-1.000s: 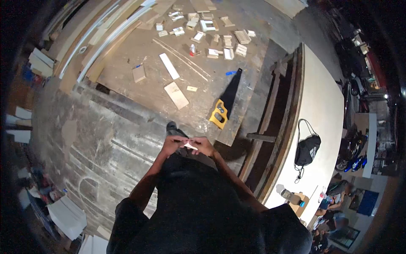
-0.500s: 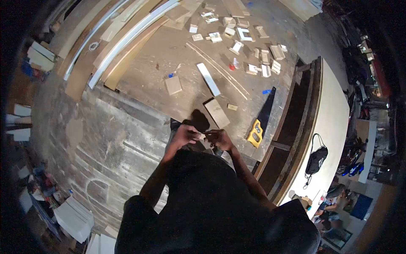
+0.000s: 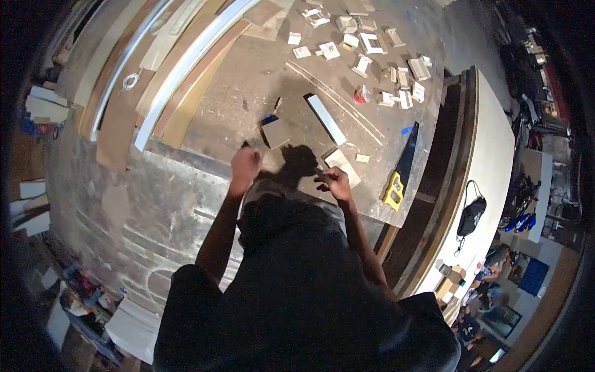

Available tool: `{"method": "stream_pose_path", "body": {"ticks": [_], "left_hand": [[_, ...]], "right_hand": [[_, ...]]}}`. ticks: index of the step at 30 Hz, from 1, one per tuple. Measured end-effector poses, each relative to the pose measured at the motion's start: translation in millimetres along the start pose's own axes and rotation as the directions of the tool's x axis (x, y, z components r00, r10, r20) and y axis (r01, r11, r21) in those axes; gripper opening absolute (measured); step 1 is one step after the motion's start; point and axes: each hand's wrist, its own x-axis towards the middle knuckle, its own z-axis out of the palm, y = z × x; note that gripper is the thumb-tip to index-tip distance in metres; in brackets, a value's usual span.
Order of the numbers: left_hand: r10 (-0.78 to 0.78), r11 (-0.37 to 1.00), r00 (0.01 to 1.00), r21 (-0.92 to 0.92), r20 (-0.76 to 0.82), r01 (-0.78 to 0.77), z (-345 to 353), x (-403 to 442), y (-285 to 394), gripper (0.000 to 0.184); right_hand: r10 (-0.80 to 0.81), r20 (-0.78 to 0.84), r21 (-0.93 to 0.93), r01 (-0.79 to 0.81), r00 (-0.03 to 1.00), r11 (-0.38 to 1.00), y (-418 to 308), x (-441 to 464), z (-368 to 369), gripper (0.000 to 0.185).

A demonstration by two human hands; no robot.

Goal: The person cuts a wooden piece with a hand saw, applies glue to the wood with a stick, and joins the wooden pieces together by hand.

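My left hand (image 3: 246, 167) is raised over the near edge of the wooden worktable (image 3: 217, 130), its fingers closed. A small dark bit shows at its fingertips, too unclear to name. Off to the right, my right hand (image 3: 335, 182) has thumb and fingers pinched together, and whatever lies in them is too small to make out. Just beyond the right hand lies a pale wood block (image 3: 343, 162). A square piece of board (image 3: 276, 131) is ahead of the left hand, partly in shadow. Between and beyond them rests a white-faced strip (image 3: 326, 120).
A yellow-handled handsaw (image 3: 394, 190) lies at right, near a small wood piece (image 3: 362, 158). Thin sticks (image 3: 334, 99) and several wood offcuts (image 3: 362, 64) are spread farther back. Long boards (image 3: 180, 80) lie at left. A black bag (image 3: 473, 214) rests on the pale panel (image 3: 493, 161).
My hands were together in front of my body and have moved apart, the left one up and leftward, the right one slightly up and to the right. The view has shifted a little.
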Motion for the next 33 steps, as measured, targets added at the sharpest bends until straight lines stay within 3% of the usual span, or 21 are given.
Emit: {"method": "stream_pose_path", "body": {"ticks": [2,4,5,7,8,10,14,16,20,22,23,25,26,29,33], "left_hand": [[-0.196,0.955,0.948,0.267,0.251,0.127,-29.4,34.2,26.7,0.041],[0.213,0.909,0.967,0.335,0.139,-0.248,-31.5,56.6,28.7,0.066],[0.213,0.907,0.966,0.339,0.144,-0.251,-29.9,66.4,31.4,0.066],[0.405,0.831,0.833,0.228,0.376,-0.507,-26.7,85.0,36.1,0.075],[0.407,0.828,0.832,0.233,0.377,-0.51,-26.7,93.5,35.2,0.075],[0.558,0.629,0.636,0.228,0.532,-0.743,-11.8,111.0,21.4,0.078],[0.535,0.632,0.601,0.19,0.595,-0.751,-1.7,130.7,-3.3,0.085],[0.471,0.821,0.717,0.042,0.514,-0.57,-17.2,124.7,9.8,0.088],[0.405,0.899,0.732,-0.093,0.548,-0.428,-69.7,113.6,57.1,0.084],[0.264,0.915,0.736,-0.403,0.624,0.014,-81.1,114.4,55.2,0.084],[0.266,0.916,0.734,-0.402,0.625,0.01,-86.5,113.0,56.9,0.084],[0.312,0.592,0.799,-0.763,0.515,0.26,-101.7,99.5,71.9,0.089],[0.313,0.591,0.796,-0.762,0.518,0.263,-109.1,92.7,79.4,0.089],[0.287,0.354,0.882,-0.897,0.373,0.264,-139.8,72.6,107.5,0.093],[0.304,0.291,0.909,-0.936,0.287,0.198,-154.7,68.3,131.0,0.094]], "right_hand": [[0.064,-0.011,-0.016,-0.064,0.998,0.998,-1.9,5.7,4.1,0.011],[0.127,-0.015,-0.03,-0.127,0.992,0.991,0.5,13.4,6.0,0.014],[0.105,0.033,-0.068,-0.103,0.994,0.992,3.3,19.5,4.9,0.015],[0.077,0.127,-0.095,-0.065,0.989,0.993,-1.6,24.9,7.4,0.017],[0.072,0.128,-0.09,-0.061,0.989,0.994,-7.8,23.1,11.3,0.017],[0.149,0.151,-0.087,-0.137,0.977,0.987,-25.4,20.6,17.8,0.02],[0.201,0.133,-0.138,-0.182,0.971,0.973,-42.8,15.2,31.1,0.028],[0.231,0.136,-0.134,-0.213,0.963,0.968,-31.7,16.7,31.9,0.027],[0.188,0.112,-0.025,-0.186,0.976,0.982,-18.1,25.5,35.4,0.033],[0.172,0.097,-0.021,-0.171,0.98,0.985,-34.5,23.4,39.4,0.038],[0.107,0.123,-0.022,-0.105,0.987,0.994,-46.6,20.8,40.3,0.042],[-0.036,0.182,-0.061,0.047,0.983,0.997,-61.8,18.4,39.2,0.048],[-0.033,0.178,-0.061,0.044,0.983,0.997,-69.4,17.1,39.8,0.048],[-0.005,0.205,0.058,-0.007,0.979,0.998,-89.7,19.1,42.1,0.055],[0.023,0.166,0.031,-0.029,0.986,0.999,-112.1,20.9,50.7,0.059]]}}
